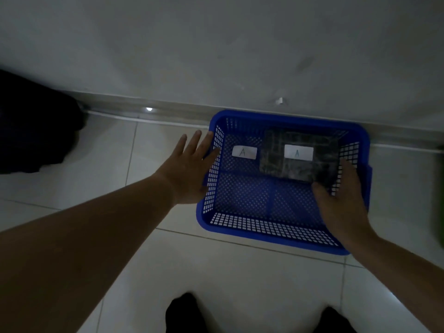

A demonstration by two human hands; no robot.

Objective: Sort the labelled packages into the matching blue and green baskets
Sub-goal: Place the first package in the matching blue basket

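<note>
A blue mesh basket (242, 224) stands on the tiled floor against the wall. A white label marked A (244, 152) sits on its bottom at the left. A dark wrapped package (274, 162) with its own white A label (298, 152) lies in the basket's far right part. My left hand (192, 167) is spread flat against the outside of the basket's left wall, holding nothing. My right hand (341, 200) is over the basket's right side, fingers apart, its fingertips at the package's near right corner; whether they touch it is unclear.
A green object (438, 200) shows at the right edge, blurred. A dark bundle (36, 131) lies at the left by the wall. My dark-clad knees (185, 313) are at the bottom. Pale floor tiles spread in front of and left of the basket.
</note>
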